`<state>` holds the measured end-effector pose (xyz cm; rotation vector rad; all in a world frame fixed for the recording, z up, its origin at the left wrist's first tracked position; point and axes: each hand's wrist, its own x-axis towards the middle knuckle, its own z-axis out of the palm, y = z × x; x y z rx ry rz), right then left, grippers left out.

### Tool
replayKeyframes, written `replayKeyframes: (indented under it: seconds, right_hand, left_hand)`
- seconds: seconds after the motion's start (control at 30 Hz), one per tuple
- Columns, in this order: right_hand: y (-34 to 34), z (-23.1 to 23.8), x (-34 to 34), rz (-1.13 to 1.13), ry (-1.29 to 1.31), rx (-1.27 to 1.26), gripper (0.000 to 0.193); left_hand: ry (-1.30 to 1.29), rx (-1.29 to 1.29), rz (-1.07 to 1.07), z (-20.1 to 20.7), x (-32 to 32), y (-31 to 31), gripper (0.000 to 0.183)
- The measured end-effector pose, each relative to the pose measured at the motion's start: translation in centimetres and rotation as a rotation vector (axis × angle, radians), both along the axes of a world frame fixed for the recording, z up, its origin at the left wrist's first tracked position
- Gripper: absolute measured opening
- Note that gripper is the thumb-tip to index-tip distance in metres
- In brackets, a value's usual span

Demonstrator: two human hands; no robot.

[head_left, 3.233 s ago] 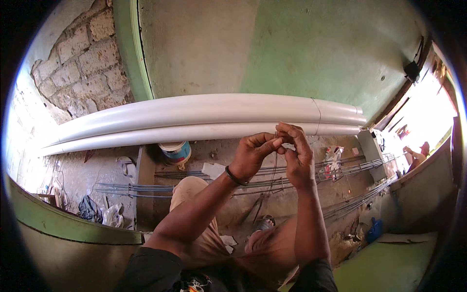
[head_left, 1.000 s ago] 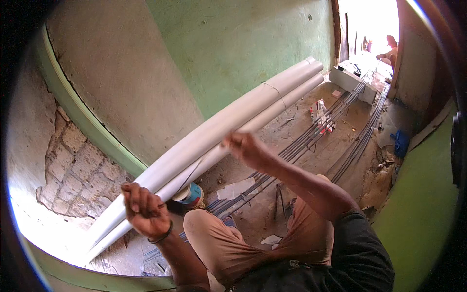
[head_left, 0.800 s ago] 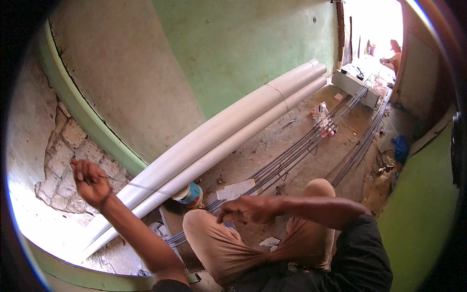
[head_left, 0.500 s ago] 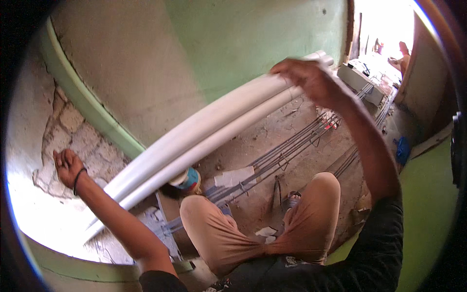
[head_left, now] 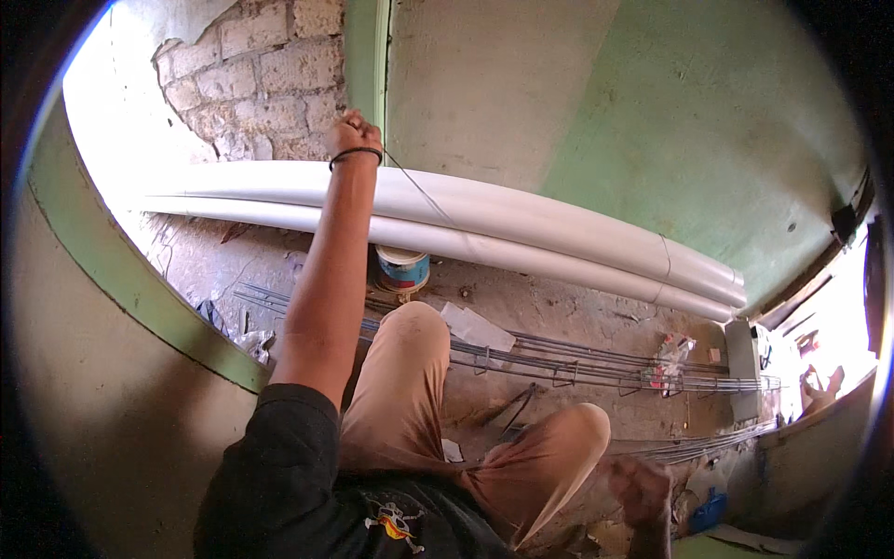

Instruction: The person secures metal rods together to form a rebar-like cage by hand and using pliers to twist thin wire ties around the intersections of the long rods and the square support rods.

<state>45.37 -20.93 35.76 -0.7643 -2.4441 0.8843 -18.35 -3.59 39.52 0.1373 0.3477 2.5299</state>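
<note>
Long white pipes (head_left: 521, 216) lie side by side across the view, in front of the wall. My left hand (head_left: 356, 136) is closed and raised above them, my left forearm crossing over the pipes. A thin dark cord (head_left: 414, 182) runs from that fist down across the upper pipe. Near their right end, a thin line (head_left: 667, 256) crosses the pipes. My right hand (head_left: 641, 489) is low beside my right knee, smeared by motion, so its fingers cannot be read.
A blue and white bucket (head_left: 402, 268) stands below the pipes. Bundled steel rods (head_left: 596, 366) with wire stirrups lie on the floor, beside a pale sheet (head_left: 477, 328). A grey block (head_left: 742, 373) stands at the right; a person (head_left: 819, 389) is beyond it. Bare blocks (head_left: 265, 74) show in the wall.
My view has turned, so the pipes lie more level. My left hand has risen above the pipes with the cord. My right hand has left the pipes' right end and dropped beside my knee.
</note>
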Motion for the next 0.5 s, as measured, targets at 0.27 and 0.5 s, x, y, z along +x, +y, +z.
replayKeyframes:
  seconds: [0.27,0.5]
  right_hand:
    - [7.9,-5.1,4.2,-0.665,-0.42,0.43,0.018]
    - [14.7,-5.8,7.4,-0.871,-0.667,0.343,0.019]
  left_hand:
    - [0.025,-0.125,0.024,0.8,-0.7,-0.5,0.016]
    - [0.052,-0.069,0.046,1.8,0.4,2.3,0.018]
